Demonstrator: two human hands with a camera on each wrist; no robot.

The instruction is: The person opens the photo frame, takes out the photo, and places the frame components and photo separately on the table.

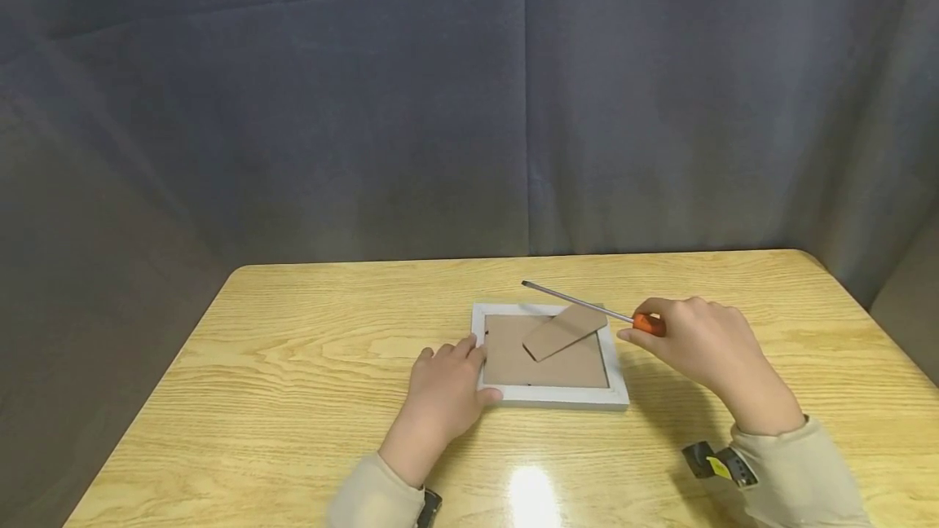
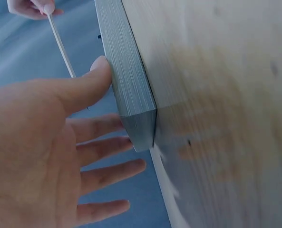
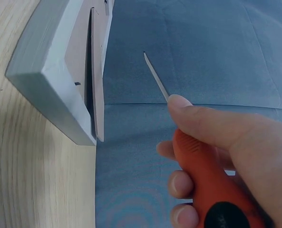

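A picture frame (image 1: 553,397) with a white border lies face down, its brown backing board (image 1: 506,361) upward. On that board a brown stand flap (image 1: 565,334) sits at a slant, and the right wrist view shows it lifted slightly from the backing. My left hand (image 1: 443,389) touches the frame's near left corner, thumb on the near side, the other fingers straight and spread. Above the frame's right side, my right hand (image 1: 704,341) grips a flat-blade screwdriver by its orange handle (image 3: 202,175). The screwdriver's shaft (image 1: 575,301) points left over the frame, its tip apart from it.
The light wood-grain table (image 1: 315,349) extends on both sides of the frame. Behind it hangs a dark grey-blue curtain (image 1: 381,121). A dark strap with a yellow tag (image 1: 719,467) is at the right wrist.
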